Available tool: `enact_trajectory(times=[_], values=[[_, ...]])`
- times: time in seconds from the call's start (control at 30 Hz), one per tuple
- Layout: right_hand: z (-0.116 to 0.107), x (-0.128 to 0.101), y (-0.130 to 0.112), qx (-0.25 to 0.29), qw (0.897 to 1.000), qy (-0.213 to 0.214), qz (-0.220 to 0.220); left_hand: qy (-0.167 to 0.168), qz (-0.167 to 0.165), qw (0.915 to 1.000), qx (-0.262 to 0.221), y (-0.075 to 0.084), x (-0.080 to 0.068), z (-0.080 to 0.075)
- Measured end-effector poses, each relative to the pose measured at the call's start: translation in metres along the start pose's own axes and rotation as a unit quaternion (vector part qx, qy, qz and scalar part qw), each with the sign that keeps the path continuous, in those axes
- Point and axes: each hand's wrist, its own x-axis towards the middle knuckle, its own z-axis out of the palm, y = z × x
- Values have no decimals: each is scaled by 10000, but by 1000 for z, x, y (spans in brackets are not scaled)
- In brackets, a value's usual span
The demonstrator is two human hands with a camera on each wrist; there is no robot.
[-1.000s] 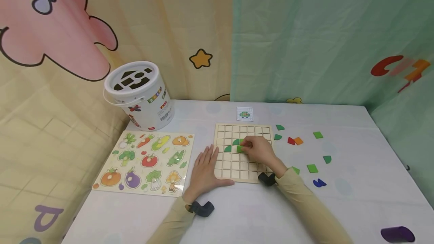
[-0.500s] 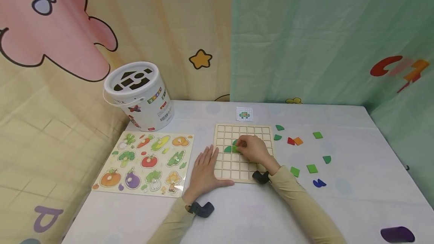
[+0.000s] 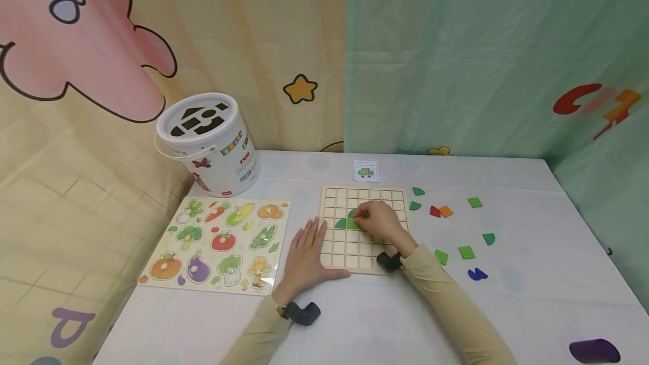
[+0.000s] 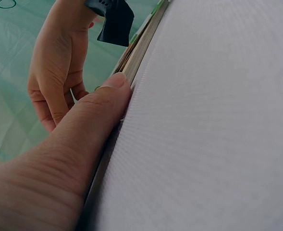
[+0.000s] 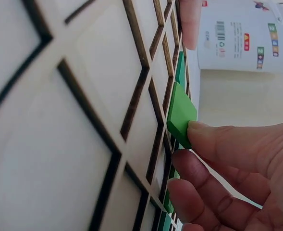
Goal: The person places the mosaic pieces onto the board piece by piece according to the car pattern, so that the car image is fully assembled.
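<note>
Since the earlier frames the right hand (image 3: 377, 222) has drawn slightly leftward across the grid board (image 3: 337, 249), carrying its green square tile (image 5: 180, 113) toward the two green pieces (image 3: 341, 223) already seated left of the board's centre; the left hand (image 3: 304, 252) has not shifted. Step in hand, by my judgement: seating the tile in a cell beside those pieces. The next move would call for squaring the tile to the cell walls and pressing it flat, since it presently stands tilted on one edge. From the head view the right fingers hide most of the tile; the right wrist view shows what that view cannot, namely thumb and fingertips (image 5: 213, 139) pinching the tile's raised edge, with the white bucket (image 5: 242, 33) beyond. In the left wrist view the thumb lies straight along the board's left edge (fingers flat and together on the desk, per the head view). Loose tiles (image 3: 467, 252) lie toward the desk's right edge, the vegetable puzzle (image 3: 215, 244) near its left edge, and a pattern card (image 3: 365, 170) behind the board.
</note>
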Motion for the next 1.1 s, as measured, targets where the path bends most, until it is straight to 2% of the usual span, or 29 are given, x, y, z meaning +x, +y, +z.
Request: enact_trajectory(times=[0.3,0.57,0.9,1.1], values=[[1,3,2,-113,9998,1,-140,20,26,10000,4,0,0,1],[0,1,2,-37,9999,-97,-78,-21,-14,10000,69,0,1,1],[-3,-3,13,3,9986,-376,-359,0,-6,9999,114,0,1,1],[-16,-16,24,301,9986,-122,-427,-88,-49,9999,82,-1,1,2]])
